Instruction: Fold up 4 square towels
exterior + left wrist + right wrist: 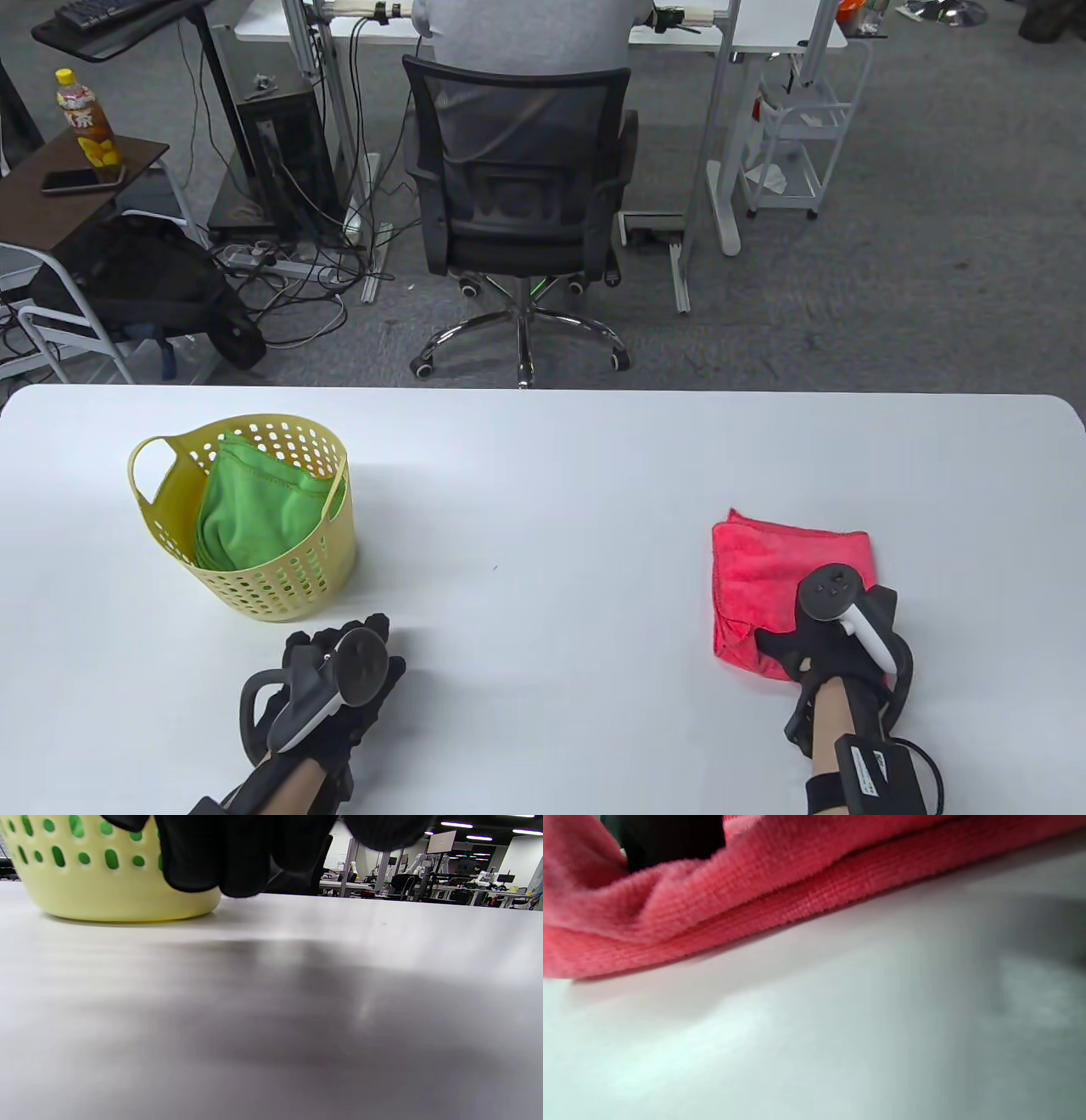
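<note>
A folded red towel (789,560) lies on the white table (543,509) at the right. My right hand (780,645) rests on its near edge, and the thumb presses into the near left corner, where the fabric bunches. In the right wrist view a black finger (670,840) digs into the layered towel (797,887). My left hand (339,637) is empty, low over the table just in front of the yellow basket (170,526). Its fingers (237,857) hang near the basket wall (106,895). Green towels (254,509) sit in the basket.
The table's far edge (543,390) runs across the middle of the view. Beyond it stand an office chair (517,212) with a seated person, desks and cables on the floor.
</note>
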Demonstrator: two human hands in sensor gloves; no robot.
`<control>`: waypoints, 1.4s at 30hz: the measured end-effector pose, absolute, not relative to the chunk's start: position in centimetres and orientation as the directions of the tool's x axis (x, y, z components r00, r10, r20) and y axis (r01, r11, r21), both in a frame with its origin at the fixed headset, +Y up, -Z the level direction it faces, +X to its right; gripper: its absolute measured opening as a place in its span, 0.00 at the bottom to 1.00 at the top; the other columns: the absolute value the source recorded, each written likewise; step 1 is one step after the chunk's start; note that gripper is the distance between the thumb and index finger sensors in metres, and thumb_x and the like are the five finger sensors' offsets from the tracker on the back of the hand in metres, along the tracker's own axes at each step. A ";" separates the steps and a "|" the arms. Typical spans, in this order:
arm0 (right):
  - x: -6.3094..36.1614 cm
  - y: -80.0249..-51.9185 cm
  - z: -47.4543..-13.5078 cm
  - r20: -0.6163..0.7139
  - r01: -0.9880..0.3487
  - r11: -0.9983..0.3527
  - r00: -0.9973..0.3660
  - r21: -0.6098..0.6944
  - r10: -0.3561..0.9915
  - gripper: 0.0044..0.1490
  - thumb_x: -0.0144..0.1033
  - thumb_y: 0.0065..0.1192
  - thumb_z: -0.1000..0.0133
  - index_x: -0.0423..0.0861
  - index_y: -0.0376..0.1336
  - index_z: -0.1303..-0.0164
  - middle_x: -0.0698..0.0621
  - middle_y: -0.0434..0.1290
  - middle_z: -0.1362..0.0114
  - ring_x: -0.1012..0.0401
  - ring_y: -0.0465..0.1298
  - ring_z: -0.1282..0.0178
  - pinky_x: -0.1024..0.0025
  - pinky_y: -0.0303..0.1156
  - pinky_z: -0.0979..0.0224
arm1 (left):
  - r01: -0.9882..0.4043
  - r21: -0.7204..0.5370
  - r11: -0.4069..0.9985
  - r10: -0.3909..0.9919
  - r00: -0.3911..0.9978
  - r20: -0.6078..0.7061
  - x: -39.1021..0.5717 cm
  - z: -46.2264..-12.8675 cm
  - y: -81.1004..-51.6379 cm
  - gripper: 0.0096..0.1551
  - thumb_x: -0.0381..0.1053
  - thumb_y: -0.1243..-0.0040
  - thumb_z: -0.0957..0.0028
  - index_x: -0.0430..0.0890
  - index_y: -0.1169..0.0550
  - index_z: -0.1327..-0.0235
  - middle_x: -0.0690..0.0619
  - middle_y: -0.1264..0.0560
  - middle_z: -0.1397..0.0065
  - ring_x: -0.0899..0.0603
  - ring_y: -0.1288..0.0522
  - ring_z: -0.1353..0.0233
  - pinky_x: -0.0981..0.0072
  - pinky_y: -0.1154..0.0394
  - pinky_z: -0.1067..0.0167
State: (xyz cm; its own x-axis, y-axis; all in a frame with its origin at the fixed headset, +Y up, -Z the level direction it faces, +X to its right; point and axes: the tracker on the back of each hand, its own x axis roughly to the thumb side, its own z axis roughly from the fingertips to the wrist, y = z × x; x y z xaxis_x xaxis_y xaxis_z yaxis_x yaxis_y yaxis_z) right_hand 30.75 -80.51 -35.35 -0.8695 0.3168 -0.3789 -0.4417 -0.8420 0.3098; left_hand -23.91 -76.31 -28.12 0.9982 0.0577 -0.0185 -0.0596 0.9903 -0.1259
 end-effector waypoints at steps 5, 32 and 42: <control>32.1 -80.6 -35.1 -0.381 -0.447 -0.847 -0.865 0.287 0.328 0.64 0.54 0.70 0.49 0.40 0.39 0.14 0.29 0.33 0.14 0.32 0.30 0.20 0.23 0.35 0.29 | -0.054 -0.132 0.990 0.052 0.999 -0.016 -23.8 -28.1 -76.3 0.38 0.68 0.48 0.47 0.58 0.30 0.21 0.51 0.27 0.20 0.38 0.27 0.20 0.39 0.42 0.18; 26.3 -73.2 -34.6 -0.052 -0.430 -0.903 -0.902 0.002 0.429 0.64 0.55 0.65 0.46 0.39 0.36 0.15 0.27 0.31 0.15 0.32 0.29 0.21 0.24 0.34 0.29 | -0.056 -0.096 0.994 0.058 0.998 0.021 -23.2 -27.3 -74.7 0.39 0.68 0.48 0.47 0.58 0.31 0.20 0.51 0.30 0.17 0.36 0.31 0.17 0.38 0.43 0.18; 20.9 -71.1 -33.8 0.165 -0.424 -0.905 -0.895 -0.035 0.414 0.62 0.56 0.62 0.45 0.38 0.36 0.15 0.27 0.32 0.15 0.31 0.31 0.21 0.23 0.35 0.30 | -0.276 0.182 0.944 0.296 0.951 -0.093 -27.1 -25.4 -63.1 0.37 0.65 0.47 0.43 0.60 0.33 0.18 0.54 0.33 0.15 0.39 0.35 0.13 0.42 0.46 0.14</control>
State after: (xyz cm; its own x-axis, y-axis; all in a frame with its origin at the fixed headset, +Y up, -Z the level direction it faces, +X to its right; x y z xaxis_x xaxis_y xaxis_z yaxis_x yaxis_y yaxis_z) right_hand 20.91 -71.06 -33.83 -0.8954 0.4136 0.1646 -0.4244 -0.9048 -0.0348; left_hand -27.13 -63.09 -25.41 0.9507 0.2956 -0.0934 -0.2755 0.9438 0.1825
